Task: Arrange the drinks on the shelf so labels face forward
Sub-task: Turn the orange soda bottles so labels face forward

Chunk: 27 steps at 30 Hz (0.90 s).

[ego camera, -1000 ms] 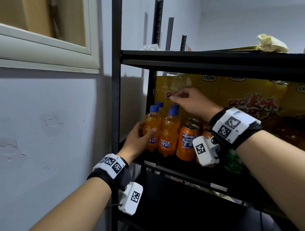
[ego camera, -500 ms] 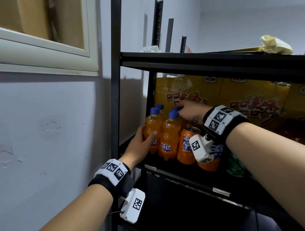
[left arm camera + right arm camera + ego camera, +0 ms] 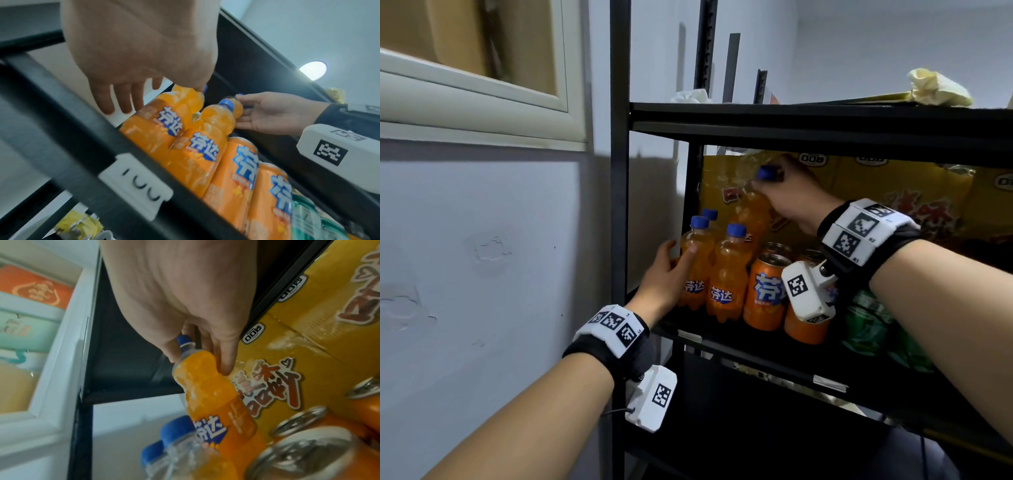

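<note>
One rear bottle (image 3: 751,212) now lifted, right hand (image 3: 789,195) pinching neck; left hand (image 3: 671,277) still, seemingly, cupping front bottle (image 3: 695,263).

bottles (image 3: 727,284) "芬达" (cans (image 3: 767,291) "芬"), price tag (image 3: 136,183) "100"

Raised orange bottle (image 3: 751,212), tilted

Rear bottle (image 3: 709,215) mostly hidden behind others
</note>
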Available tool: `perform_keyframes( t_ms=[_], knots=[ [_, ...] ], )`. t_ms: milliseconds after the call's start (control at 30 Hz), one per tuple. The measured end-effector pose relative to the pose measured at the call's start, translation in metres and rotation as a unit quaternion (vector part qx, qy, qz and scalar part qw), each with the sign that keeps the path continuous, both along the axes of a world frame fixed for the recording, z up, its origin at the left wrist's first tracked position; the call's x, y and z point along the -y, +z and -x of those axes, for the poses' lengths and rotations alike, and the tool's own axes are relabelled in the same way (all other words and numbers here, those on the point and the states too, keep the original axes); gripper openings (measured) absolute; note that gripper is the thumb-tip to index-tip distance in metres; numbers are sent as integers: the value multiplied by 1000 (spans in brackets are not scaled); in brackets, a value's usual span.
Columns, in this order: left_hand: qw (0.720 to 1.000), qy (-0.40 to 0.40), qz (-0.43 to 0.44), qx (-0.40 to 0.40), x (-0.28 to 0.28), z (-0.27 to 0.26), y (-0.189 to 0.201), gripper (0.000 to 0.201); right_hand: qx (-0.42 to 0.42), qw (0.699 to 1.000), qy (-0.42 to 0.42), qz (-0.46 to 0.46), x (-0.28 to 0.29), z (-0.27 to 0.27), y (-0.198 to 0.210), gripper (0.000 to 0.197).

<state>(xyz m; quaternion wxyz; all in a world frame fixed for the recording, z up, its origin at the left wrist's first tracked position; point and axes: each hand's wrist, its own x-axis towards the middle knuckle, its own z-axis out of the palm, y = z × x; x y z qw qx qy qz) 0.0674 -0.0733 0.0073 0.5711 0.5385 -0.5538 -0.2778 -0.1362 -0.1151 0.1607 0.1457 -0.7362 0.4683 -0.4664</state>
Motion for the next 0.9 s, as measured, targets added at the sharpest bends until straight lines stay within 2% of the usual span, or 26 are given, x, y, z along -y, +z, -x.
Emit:
perform_keyframes(
  t_ms=[67, 167, 233, 333, 400, 467, 533, 567, 633, 700, 800, 900],
  knots=[
    [998, 60, 31, 21, -2, 2, 12, 80, 55, 998, 15, 3, -11, 7, 7, 34],
    [984, 112, 132, 37, -9, 11, 33, 74, 127, 992, 17, -14, -29, 19, 13, 14],
    [970, 134, 192, 70, -18, 23, 47, 66, 176, 984, 11, -19, -38, 26, 15, 10],
    [940, 108, 302, 116, -39, 47, 61, 42, 224, 974, 31, -3, -44, 35, 12, 16],
    [921, 74, 348, 159, -50, 64, 64, 38, 243, 970, 30, 6, -45, 38, 9, 35],
    [937, 21, 311, 155, -56, 76, 66, 49, 266, 963, 36, -1, -46, 39, 4, 56],
    [971, -73, 202, 108, -61, 85, 68, 64, 274, 959, 65, -6, -48, 40, 0, 67],
    [979, -126, 145, 70, -62, 87, 69, 66, 267, 961, 77, 0, -49, 40, -2, 70],
    [977, -202, 73, -9, -64, 89, 69, 52, 250, 963, 99, 19, -54, 40, -6, 66],
    [969, -232, 52, -61, -67, 88, 67, 44, 226, 966, 122, 9, -60, 38, -8, 63],
    [964, -238, 53, -108, -67, 86, 59, 47, 166, 976, 130, -48, -68, 36, -16, 78],
    [969, -214, 64, -108, -67, 83, 56, 56, 125, 978, 135, -100, -69, 35, -28, 63]
  ],
)
